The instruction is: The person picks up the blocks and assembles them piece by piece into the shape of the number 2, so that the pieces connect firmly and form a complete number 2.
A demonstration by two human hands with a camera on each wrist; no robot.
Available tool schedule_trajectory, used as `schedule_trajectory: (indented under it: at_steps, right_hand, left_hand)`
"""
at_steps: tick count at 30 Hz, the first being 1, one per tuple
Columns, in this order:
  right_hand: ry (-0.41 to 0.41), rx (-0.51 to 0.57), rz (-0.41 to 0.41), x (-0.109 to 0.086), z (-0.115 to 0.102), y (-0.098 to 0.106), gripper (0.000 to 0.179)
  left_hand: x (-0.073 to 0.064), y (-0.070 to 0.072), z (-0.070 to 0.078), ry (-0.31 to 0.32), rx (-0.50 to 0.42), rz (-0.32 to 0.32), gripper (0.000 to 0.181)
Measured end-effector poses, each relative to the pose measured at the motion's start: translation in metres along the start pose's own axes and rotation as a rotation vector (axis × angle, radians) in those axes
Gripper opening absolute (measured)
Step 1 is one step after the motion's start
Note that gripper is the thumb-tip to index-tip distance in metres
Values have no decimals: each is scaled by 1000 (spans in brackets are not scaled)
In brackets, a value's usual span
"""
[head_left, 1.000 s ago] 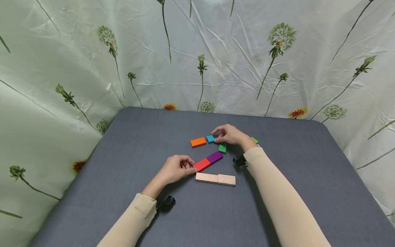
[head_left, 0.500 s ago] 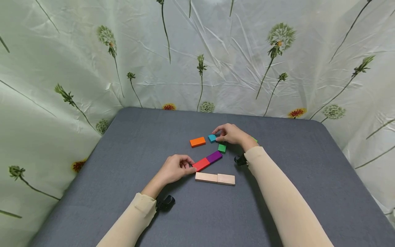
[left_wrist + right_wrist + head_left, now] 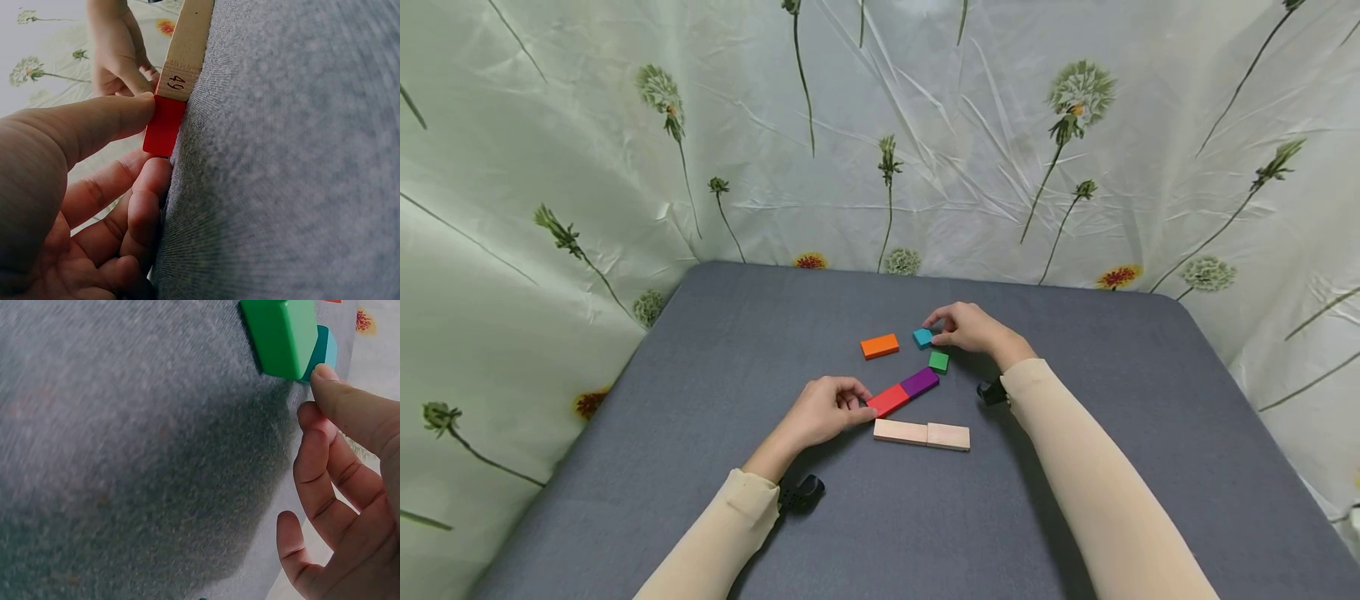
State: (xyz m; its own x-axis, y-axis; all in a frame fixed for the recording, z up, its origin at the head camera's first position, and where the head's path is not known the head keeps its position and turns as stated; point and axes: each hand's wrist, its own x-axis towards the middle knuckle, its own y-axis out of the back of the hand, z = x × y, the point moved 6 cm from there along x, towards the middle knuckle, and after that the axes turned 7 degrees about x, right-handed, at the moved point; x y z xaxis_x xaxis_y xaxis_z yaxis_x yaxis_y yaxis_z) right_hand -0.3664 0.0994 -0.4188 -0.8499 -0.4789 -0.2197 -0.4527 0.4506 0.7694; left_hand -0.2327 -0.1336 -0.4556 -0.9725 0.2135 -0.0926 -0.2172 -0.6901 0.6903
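- The right hand (image 3: 968, 327) is pinching a small blue block with a bevelled corner (image 3: 922, 338), its thumb and index finger gripping opposite sides.
- The left hand (image 3: 826, 410) is grasping the end of a flat red rectangular block (image 3: 888, 401) between thumb and curled fingers.
- A flat purple rectangular block (image 3: 921, 382) is extending in line from the red block, away from the left fingers.
- A small glossy green block (image 3: 938, 362) is lying just on the person's side of the right fingers.
- A flat orange rectangular block (image 3: 880, 347) is lying to the left of the right fingers, apart from the blue block.
- Two plain pale wooden blocks (image 3: 900, 431) are lying end to end, just to the right of the left fingers.
- A grey fabric-covered worktop (image 3: 737, 333) is spreading beneath both hands' fingers.
- A pale dandelion-patterned sheet (image 3: 962, 192) is hanging beyond the fingers.
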Motion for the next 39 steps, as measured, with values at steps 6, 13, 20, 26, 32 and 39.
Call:
schedule_trajectory:
  at_steps: [6,13,20,26,32,39]
  right_hand:
    - [-6,-14,3,-6,5,2,34]
    - [-5,-20,2,-10,9,4,35]
    - [6,-23,3,-14,10,5,35]
    - [14,-25,17,-16,12,6,34]
    - [15,-17,21,-18,15,6,34]
    - [9,-11,25,-19,16,6,34]
  left_hand:
    - [0,-1,0,-8,0,-2,16]
    - [0,-2,-1,-14,1,3,16]
    - [0,-2,-2,-32,2,6,16]
    - [0,-1,-2,-34,1,10,17]
    - [0,0,-1,-30,4,6,16]
    - [0,0,0,-30,8,5,16]
